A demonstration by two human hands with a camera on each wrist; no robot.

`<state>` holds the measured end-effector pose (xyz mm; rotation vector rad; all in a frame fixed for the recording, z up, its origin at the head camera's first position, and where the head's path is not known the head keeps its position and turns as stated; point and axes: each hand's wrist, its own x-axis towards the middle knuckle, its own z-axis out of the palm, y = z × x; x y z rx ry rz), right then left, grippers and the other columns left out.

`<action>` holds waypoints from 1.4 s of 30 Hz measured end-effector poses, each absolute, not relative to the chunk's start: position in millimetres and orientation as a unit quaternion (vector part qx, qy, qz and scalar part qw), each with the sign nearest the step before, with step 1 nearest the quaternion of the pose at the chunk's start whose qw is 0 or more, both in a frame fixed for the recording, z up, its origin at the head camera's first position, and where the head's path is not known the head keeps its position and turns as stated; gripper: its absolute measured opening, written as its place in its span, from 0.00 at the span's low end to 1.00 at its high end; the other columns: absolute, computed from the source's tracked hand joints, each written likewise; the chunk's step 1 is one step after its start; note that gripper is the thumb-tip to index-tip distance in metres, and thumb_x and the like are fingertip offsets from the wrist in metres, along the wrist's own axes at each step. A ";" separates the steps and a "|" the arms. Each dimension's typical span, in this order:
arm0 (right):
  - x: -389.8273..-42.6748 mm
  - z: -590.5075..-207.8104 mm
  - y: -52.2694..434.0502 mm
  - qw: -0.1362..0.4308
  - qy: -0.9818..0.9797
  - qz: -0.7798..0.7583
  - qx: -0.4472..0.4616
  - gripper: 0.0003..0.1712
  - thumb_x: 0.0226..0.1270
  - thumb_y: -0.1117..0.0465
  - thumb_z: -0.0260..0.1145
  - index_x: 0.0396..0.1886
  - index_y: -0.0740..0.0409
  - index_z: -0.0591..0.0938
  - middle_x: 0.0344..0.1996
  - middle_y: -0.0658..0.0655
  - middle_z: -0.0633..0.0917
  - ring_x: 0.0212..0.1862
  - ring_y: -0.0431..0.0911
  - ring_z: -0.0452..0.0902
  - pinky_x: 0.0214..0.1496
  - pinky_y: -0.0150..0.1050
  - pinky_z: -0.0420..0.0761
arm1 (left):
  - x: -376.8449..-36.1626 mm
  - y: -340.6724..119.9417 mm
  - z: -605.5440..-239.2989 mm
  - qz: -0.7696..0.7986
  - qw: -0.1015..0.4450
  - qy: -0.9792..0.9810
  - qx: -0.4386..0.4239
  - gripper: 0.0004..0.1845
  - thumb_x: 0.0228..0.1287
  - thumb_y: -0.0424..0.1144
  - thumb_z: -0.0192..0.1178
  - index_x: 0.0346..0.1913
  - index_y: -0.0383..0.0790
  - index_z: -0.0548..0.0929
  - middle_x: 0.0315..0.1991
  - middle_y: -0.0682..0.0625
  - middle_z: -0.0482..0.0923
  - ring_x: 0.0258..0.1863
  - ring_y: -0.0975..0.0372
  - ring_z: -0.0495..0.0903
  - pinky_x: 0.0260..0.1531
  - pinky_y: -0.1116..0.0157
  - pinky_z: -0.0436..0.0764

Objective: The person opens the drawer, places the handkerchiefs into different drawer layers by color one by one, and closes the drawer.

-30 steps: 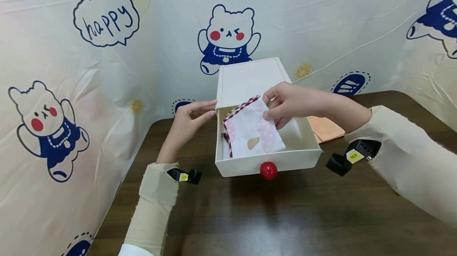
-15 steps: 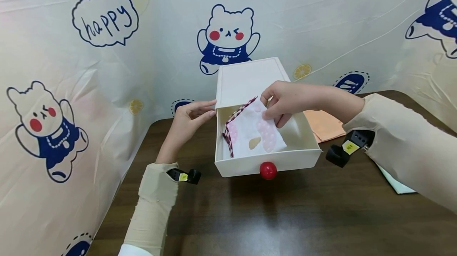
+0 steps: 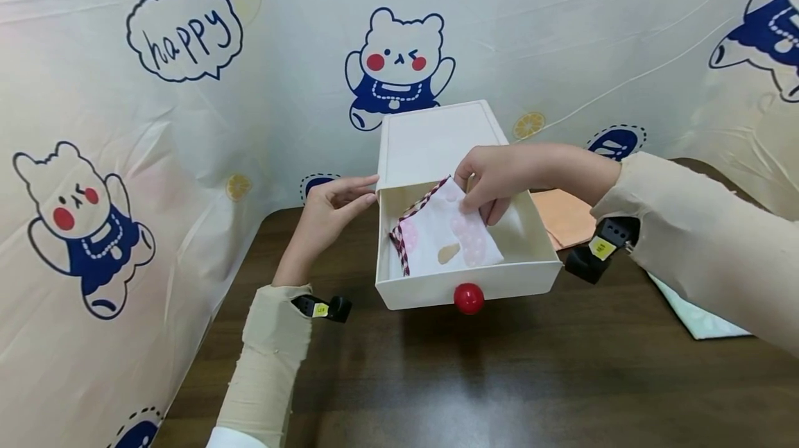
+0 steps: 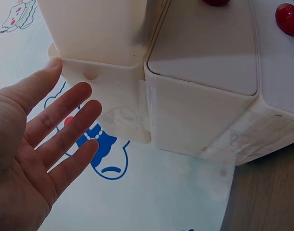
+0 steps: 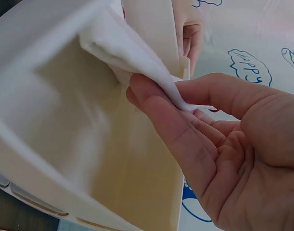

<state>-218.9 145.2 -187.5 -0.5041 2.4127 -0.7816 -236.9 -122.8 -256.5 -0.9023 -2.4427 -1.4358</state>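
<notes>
A folded white cloth (image 3: 431, 240) with pink patches, a tan spot and a red-and-white braided edge slants inside a pulled-out white drawer (image 3: 530, 278). My right hand (image 3: 499, 181) pinches its upper right corner between thumb and fingers. In the right wrist view the folded layers of the cloth (image 5: 132, 50) show between thumb and index finger, over the drawer's bare inside. My left hand (image 3: 337, 205) has its fingertips at the left side of the drawer unit (image 3: 437, 136). The left wrist view shows that hand's fingers (image 4: 70, 122) spread, with one fingertip at the drawer's edge.
A red ball knob (image 3: 469, 298) sits on the drawer front. Right of the drawer lies an orange cloth (image 3: 564, 216), and a pale mint cloth (image 3: 705, 320) is partly under my right forearm. Further drawer fronts (image 4: 204, 43) appear in the left wrist view. A printed curtain (image 3: 293, 53) hangs behind the table.
The right hand and the cloth's upper corner have moved slightly down. The cloth's lower edge has slid a little right. My right forearm has shifted left, uncovering more mint cloth. The left hand stays put.
</notes>
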 end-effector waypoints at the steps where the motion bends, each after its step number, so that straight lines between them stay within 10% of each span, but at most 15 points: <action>1: -219.3 -188.1 144.8 0.278 0.897 -0.287 -0.187 0.09 0.64 0.64 0.60 0.40 0.65 0.76 0.33 0.60 0.81 0.26 0.46 0.81 0.34 0.37 0.80 | -237.1 -122.8 -256.6 -0.481 0.084 -0.819 -0.303 0.17 0.60 0.29 0.59 0.53 0.31 0.78 0.45 0.38 0.79 0.42 0.53 0.80 0.41 0.63 0.78; 42: -225.2 -193.2 137.6 0.331 0.920 -0.153 -0.142 0.11 0.63 0.64 0.62 0.38 0.68 0.73 0.23 0.58 0.85 0.23 0.43 0.82 0.29 0.33 0.80 | -239.6 -121.5 -259.2 -0.485 0.084 -0.816 -0.302 0.17 0.60 0.29 0.59 0.53 0.31 0.78 0.46 0.38 0.79 0.43 0.51 0.79 0.43 0.59 0.78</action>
